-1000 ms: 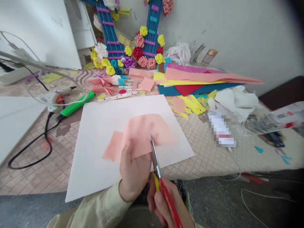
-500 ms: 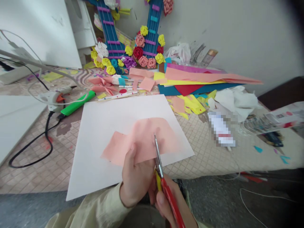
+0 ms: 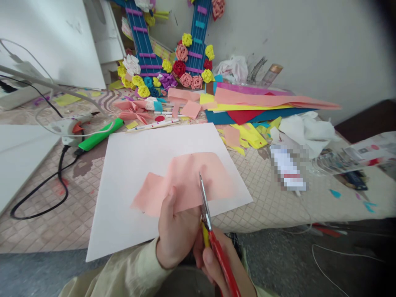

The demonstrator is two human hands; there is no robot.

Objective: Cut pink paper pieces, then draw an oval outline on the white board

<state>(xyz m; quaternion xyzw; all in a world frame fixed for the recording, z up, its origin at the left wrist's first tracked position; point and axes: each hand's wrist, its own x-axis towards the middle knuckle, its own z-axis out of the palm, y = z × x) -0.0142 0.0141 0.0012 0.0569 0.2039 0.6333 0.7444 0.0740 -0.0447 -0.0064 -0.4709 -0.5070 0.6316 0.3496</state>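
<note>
My left hand (image 3: 177, 231) grips the near edge of a piece of salmon-pink paper (image 3: 188, 177), thumb on top and fingers beneath. Scissors (image 3: 208, 214) with red and yellow handles are in my right hand (image 3: 218, 258). Their blades point away from me, and the upper blade lies over the pink paper at its near edge; the lower blade is hidden. Beneath the paper is a large white sheet (image 3: 123, 181) on the table.
A glue gun (image 3: 72, 130) with its black cord lies at left beside a green stick (image 3: 100, 134). Coloured paper sheets (image 3: 262, 103) and yellow scraps (image 3: 250, 136) lie behind. Flower-covered blue guitar shapes (image 3: 148, 45) lean on the wall. At right are crumpled tissue (image 3: 306, 130) and a plastic bottle (image 3: 349, 154).
The pink paper, my left hand and the scissors have shifted very slightly to the left. Both hands keep the same hold.
</note>
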